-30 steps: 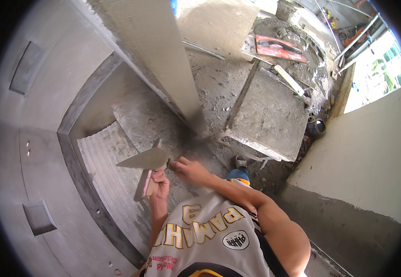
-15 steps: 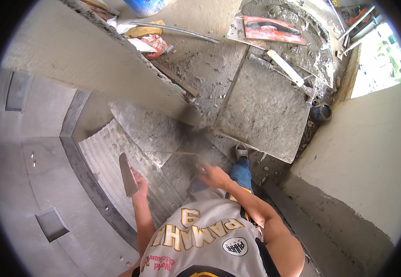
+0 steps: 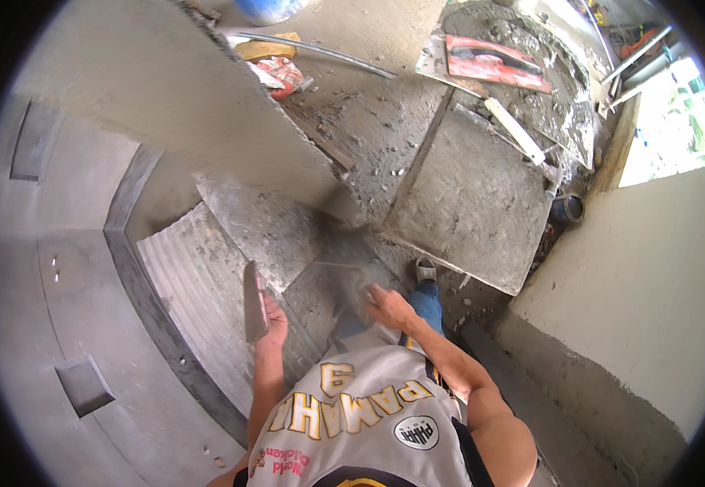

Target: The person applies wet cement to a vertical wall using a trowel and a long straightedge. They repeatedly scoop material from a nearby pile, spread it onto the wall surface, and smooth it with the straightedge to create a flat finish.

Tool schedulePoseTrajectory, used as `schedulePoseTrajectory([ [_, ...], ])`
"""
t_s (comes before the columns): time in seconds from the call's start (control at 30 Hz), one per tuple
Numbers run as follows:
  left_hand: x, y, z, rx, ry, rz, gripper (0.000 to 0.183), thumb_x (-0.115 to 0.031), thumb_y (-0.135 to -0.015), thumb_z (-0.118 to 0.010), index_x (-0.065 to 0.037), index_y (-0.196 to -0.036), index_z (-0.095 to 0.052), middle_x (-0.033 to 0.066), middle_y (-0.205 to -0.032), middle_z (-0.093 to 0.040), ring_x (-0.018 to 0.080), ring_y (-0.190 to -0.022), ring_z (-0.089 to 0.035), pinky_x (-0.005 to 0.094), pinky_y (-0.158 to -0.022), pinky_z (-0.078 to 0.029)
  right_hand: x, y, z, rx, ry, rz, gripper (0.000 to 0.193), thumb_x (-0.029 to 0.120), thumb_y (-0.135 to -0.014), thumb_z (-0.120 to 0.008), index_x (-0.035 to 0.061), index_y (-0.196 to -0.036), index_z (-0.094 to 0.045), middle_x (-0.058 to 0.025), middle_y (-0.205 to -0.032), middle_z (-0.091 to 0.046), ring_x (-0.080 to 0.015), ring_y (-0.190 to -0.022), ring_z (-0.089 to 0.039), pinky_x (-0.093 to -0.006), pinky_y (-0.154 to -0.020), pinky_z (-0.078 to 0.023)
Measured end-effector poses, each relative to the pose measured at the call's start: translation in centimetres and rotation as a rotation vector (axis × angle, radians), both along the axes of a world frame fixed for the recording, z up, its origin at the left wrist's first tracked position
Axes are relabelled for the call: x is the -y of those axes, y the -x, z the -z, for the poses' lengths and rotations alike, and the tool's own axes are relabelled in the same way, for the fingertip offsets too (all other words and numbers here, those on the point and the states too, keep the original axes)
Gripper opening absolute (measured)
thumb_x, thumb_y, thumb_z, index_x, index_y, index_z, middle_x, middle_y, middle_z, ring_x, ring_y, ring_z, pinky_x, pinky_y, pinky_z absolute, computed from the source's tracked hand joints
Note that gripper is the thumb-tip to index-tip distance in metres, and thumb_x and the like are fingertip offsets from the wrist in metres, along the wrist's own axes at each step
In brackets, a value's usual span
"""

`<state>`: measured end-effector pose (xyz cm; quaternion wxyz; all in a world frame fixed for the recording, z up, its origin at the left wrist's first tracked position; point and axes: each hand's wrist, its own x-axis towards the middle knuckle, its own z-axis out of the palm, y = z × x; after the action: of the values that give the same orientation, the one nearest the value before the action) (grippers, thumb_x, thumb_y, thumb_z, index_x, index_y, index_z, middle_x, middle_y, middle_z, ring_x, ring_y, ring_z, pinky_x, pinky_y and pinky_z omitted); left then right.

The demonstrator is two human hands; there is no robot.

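My left hand [image 3: 274, 323] is closed around a plastering trowel [image 3: 254, 302], its grey flat blade turned nearly on edge. It is raised over the corrugated sheet. To its right, in front of my body, my right hand [image 3: 390, 308] has its fingers curled. What it grips is smeared beyond its fingertips, so I cannot make out its kind. A dark blurred patch covers the floor just past it. The two hands are apart.
A low concrete wall [image 3: 198, 105] runs across the upper left. Corrugated sheet [image 3: 198, 268] lies at left. Ahead right are a mortar-crusted board [image 3: 474, 195], a red float [image 3: 494, 63] on wet mortar [image 3: 567, 89], a white-handled tool [image 3: 515, 130] and a dark pot [image 3: 567, 209].
My left hand has moved right with the trowel, whose blade now stands more upright. My right hand has shifted slightly right. The view has also shifted a little.
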<state>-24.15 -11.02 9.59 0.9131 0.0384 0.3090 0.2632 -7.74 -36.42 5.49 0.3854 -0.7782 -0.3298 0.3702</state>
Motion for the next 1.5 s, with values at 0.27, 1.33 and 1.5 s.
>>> schedulePoseTrajectory([
  [0.27, 3.1, -1.1, -1.1, 0.184, 0.188, 0.129, 0.022, -0.015, -0.092, -0.050, -0.001, -0.108, -0.055, 0.0039, -0.076, -0.056, 0.0077, -0.056, -0.052, 0.0186, -0.046, -0.045, -7.4, 1.5, -6.1, 0.056, -0.199, -0.128, 0.045, 0.015, -0.078, -0.058, 0.0085, -0.120, -0.041, -0.0232, -0.091, -0.061, -0.0431, -0.081, -0.058, -0.0500, -0.069, -0.047],
  [1.33, -5.4, -2.3, -7.7, -0.036, -0.965, -0.165, 0.025, -0.024, -0.095, -0.049, -0.010, -0.115, -0.051, -0.0006, -0.101, -0.056, 0.0114, -0.093, -0.052, 0.0305, -0.080, -0.043, -8.2, -4.7, -8.3, 0.088, -0.421, 0.394, 0.021, 0.016, -0.088, -0.054, 0.0046, -0.104, -0.045, 0.0009, -0.060, -0.048, -0.0081, -0.046, -0.047, -0.0221, -0.043, -0.037],
  [1.5, -5.2, -6.8, -10.8, -0.080, -1.038, -0.160, 0.019, -0.026, -0.094, -0.053, -0.010, -0.105, -0.052, -0.0039, -0.090, -0.054, 0.0078, -0.084, -0.050, 0.0279, -0.076, -0.043, -8.0, -5.2, -15.5, -0.107, -0.654, 0.380, 0.039, 0.022, -0.087, -0.058, -0.0028, -0.115, -0.048, -0.0045, -0.064, -0.053, -0.0093, -0.054, -0.051, -0.0265, -0.049, -0.043],
])
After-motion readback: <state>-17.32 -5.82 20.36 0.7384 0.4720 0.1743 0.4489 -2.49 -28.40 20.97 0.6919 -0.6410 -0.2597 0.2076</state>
